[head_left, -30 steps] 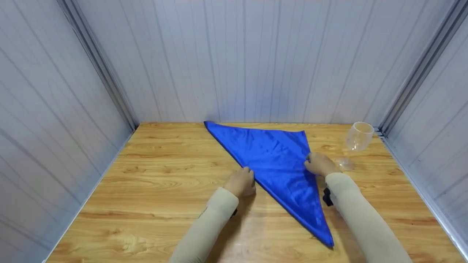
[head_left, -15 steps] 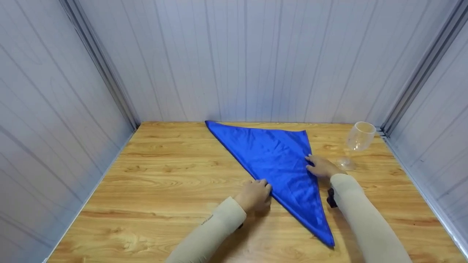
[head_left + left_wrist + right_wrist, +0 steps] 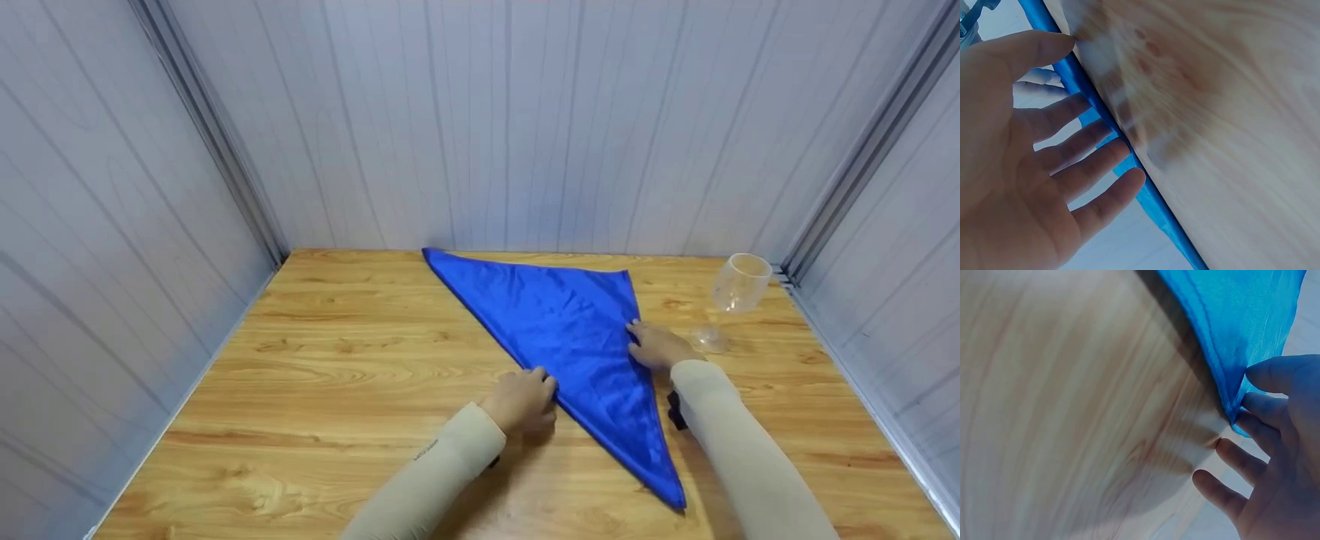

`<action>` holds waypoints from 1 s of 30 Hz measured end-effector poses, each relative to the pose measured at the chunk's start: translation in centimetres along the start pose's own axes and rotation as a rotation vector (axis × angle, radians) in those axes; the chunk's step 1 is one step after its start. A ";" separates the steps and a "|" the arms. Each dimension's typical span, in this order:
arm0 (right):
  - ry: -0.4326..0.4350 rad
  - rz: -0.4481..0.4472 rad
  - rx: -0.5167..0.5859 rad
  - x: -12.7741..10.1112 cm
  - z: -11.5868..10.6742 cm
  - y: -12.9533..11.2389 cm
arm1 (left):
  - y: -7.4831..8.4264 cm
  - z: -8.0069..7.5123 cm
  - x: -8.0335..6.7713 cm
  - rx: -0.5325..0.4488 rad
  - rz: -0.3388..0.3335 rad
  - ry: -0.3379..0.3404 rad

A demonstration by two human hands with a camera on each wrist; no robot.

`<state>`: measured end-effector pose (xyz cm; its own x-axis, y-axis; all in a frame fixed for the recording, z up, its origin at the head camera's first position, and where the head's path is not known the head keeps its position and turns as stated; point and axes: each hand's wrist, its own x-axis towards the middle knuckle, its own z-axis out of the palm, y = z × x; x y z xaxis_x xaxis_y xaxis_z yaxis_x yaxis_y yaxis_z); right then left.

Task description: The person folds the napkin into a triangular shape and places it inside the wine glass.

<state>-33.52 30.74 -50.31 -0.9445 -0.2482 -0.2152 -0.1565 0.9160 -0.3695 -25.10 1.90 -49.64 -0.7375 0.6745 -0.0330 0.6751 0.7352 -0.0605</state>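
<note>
Left hand (image 3: 520, 401) moved rightward along blue cloth (image 3: 566, 330).

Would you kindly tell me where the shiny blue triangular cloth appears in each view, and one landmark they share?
Head: the shiny blue triangular cloth lies right of centre.
Left wrist: the cloth runs diagonally from top left to bottom, partly behind the left hand.
Right wrist: the cloth is at upper right, with the right hand at its edge.
Shared landmark: the yellowish-brown wood-grain tabletop.
</note>
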 end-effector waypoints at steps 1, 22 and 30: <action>0.002 0.004 -0.003 0.0 0.0 0.0 | 0.0 0.0 0.0 0.003 -0.001 -0.005; 0.038 0.049 -0.153 -0.5 -0.5 -1.5 | -1.0 -0.1 0.1 -0.013 -0.023 0.008; 0.056 0.085 -0.229 -0.5 -0.5 -2.3 | -1.7 0.1 0.5 -0.056 -0.045 -0.028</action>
<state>-32.84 28.91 -48.89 -0.9706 -0.1550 -0.1843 -0.1310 0.9820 -0.1361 -26.62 0.99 -49.67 -0.7670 0.6389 -0.0592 0.6403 0.7681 -0.0068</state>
